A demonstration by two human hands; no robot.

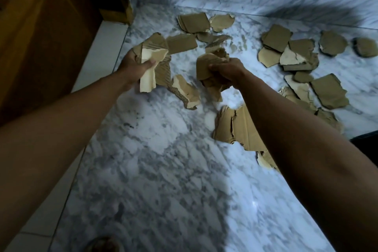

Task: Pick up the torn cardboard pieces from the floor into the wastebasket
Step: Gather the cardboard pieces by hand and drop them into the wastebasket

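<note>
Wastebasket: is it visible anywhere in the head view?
No, only the marble floor, scattered cardboard pieces, a wooden door and both hands, left hand and right hand, gripping cardboard, show.

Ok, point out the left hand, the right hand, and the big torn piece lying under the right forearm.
left hand (134, 65), head view, on the back of the hand.
right hand (227, 68), head view, on the knuckles.
big torn piece (227, 127), head view, on its flat brown face.

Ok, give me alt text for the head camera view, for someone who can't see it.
Seen from above, the left hand and right hand each grip a bunch of torn cardboard pieces over a grey-veined marble floor. More pieces lie scattered on the floor ahead and to the right; no wastebasket is in view.
</note>
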